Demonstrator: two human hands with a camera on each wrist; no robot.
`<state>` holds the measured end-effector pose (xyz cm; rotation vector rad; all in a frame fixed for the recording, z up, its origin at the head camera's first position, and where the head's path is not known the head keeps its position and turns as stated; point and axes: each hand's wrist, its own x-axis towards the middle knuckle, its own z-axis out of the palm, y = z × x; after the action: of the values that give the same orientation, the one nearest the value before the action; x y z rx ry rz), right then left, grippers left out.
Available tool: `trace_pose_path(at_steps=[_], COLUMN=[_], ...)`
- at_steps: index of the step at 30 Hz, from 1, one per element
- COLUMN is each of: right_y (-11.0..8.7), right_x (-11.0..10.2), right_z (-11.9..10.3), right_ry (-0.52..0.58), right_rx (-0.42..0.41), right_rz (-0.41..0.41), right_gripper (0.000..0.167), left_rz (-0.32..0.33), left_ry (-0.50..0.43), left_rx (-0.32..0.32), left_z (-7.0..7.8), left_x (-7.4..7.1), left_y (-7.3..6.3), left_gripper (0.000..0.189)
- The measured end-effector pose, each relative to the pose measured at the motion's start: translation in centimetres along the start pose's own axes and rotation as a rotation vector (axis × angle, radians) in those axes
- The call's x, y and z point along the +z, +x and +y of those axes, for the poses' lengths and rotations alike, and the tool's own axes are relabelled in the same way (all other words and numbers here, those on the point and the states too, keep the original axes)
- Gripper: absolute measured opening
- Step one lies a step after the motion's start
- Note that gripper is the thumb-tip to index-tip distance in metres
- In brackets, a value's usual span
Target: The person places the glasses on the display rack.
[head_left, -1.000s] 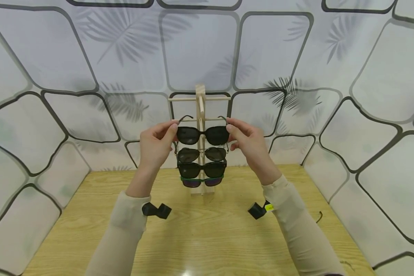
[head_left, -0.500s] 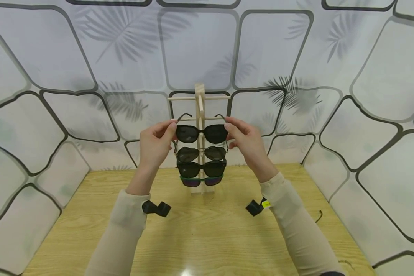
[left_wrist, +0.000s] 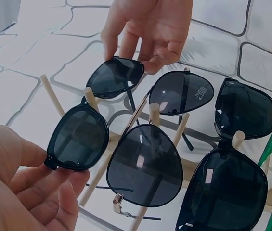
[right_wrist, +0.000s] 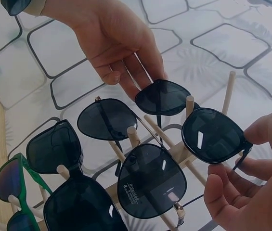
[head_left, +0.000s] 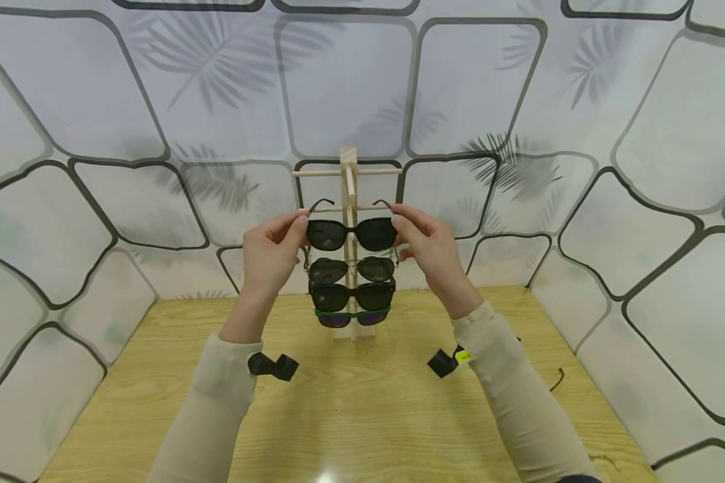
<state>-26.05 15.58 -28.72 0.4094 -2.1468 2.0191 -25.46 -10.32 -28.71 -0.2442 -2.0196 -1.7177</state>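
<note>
Both hands hold a pair of black sunglasses (head_left: 377,234) by its two outer corners, at the second tier from the top of a wooden display stand (head_left: 349,158). My left hand (head_left: 270,258) pinches the left hinge between thumb and fingers. At the right hinge, my right hand (head_left: 427,251) does the same. A peg of the stand shows at the bridge in the left wrist view. Right below hang thin-framed aviator sunglasses (left_wrist: 144,166), then thick black sunglasses (right_wrist: 80,204), and lowest a green-framed pair (head_left: 333,320).
The stand's top wooden crossbar (head_left: 317,174) carries no glasses. Under the stand lies a wood-grain table (head_left: 350,402). A patterned backdrop (head_left: 350,87) encloses the back and sides. A thin dark curved piece (head_left: 558,380) lies near the table's right edge.
The held sunglasses and both hands have shifted very slightly up and to the left. Both hands keep their grip, and the other glasses stay on the stand.
</note>
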Motion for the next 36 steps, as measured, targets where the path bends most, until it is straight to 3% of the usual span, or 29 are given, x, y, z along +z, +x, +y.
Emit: trace_pose_path(at_steps=[14,22,28,36], right_y=[-0.1,-0.3,-1.8,-4.5], right_x=[0.0,-0.3,-1.5,-3.7], right_z=[-0.1,0.0,0.5,1.5], right_ry=[0.011,0.007,-0.031,-0.095], right_rx=[-0.004,-0.008,0.014,0.046], right_rz=[-0.006,0.002,0.036,0.091], right_gripper=[0.044,0.046,0.046,0.044], left_rz=[-0.011,-0.036,-0.039,-0.037], left_ry=[-0.023,0.002,0.061,0.091], left_rx=[-0.032,-0.014,0.006,0.05], left_z=[0.2,0.1,0.1,0.1], left_x=[0.0,-0.2,-0.8,-1.3], left_y=[0.1,-0.2,-1.7,-4.9], left_gripper=[0.026,0.032,0.037,0.028])
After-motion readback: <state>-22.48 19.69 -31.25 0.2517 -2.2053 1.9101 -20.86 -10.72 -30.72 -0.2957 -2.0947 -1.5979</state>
